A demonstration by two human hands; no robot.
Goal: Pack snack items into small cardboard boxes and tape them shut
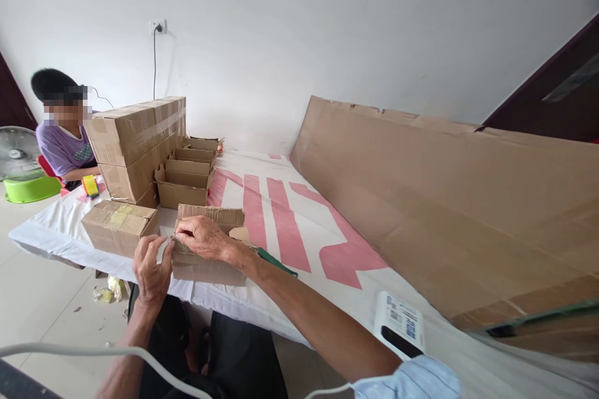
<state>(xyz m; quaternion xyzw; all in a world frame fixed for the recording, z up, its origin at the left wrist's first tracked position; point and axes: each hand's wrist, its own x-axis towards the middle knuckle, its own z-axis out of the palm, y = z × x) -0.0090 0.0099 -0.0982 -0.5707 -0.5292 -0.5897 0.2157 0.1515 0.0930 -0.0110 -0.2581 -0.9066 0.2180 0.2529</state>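
Note:
In front of me on the table stands an open cardboard box (208,269), its back flap raised. My right hand (203,237) reaches across the top of it, fingers curled closed at the left corner. What is between those fingertips, if anything, is hidden. Beside that same corner is my left hand (152,271), its fingers bent and the thumb tip apart from the index finger, near the box edge. A taped cardboard box (119,227) lies just left of the open one. Part of a green object (278,262) shows behind the box at its right.
Stacked taped boxes (126,143) rise at the left, with several open boxes (185,184) beside them. A large cardboard sheet (421,199) leans along the right. Also there: a white device (400,324), a yellow tape dispenser (90,186), a cable (107,351) and a seated person (65,143).

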